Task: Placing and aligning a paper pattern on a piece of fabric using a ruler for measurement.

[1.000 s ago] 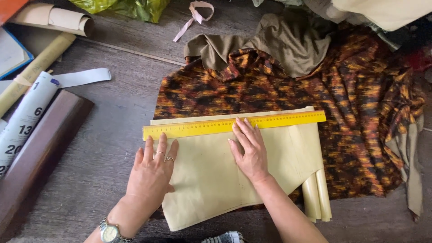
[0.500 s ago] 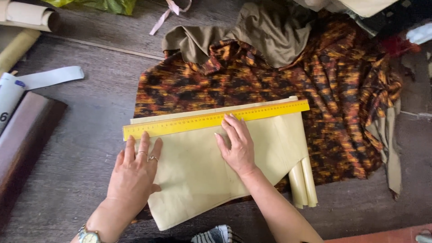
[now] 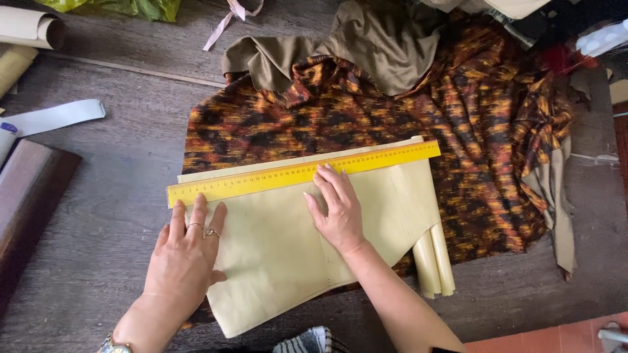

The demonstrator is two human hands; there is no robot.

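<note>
The left hand (image 3: pixel 186 255) lies flat, fingers spread, on the near-left part of a pale yellow paper pattern (image 3: pixel 281 261), gripping nothing (two rings show on one finger). The right hand (image 3: pixel 337 209) also presses open-palmed on the paper, its fingertips touching the lower edge of a yellow ruler (image 3: pixel 301 173). The ruler lies along the pattern's far edge. Beneath and beyond spreads a brown-and-orange patterned fabric (image 3: pixel 392 111), with olive cloth (image 3: pixel 379 46) bunched at its far side.
</note>
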